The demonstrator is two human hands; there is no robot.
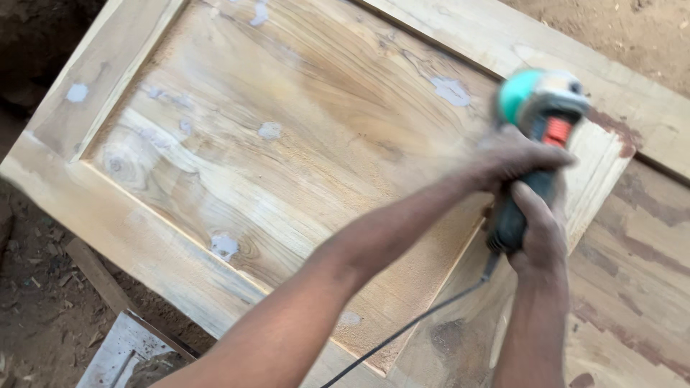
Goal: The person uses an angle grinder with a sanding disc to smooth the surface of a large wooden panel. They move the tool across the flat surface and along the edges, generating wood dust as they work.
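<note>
My left hand (pixel 514 156) clenches the grinder (pixel 537 136) near its head, pressing it flat to the door panel (pixel 287 165). My right hand (pixel 540 228) grasps the rear handle, steering it.

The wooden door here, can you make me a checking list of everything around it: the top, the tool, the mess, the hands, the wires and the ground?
Surface: pale wooden door lying flat, a sunken panel inside a raised frame, with whitish filler patches and darker brown patches to the right.
Job's things: handheld power sander, teal and grey with a red part, on the panel's right edge; blurred.
Clutter: wood scraps and chips on the ground, and a pale board, lower left.
Grippers: left hand over the tool's body; right hand around its dark handle.
Cables: black cord running from the handle toward the bottom edge.
Surroundings: bare dirt ground.
</note>
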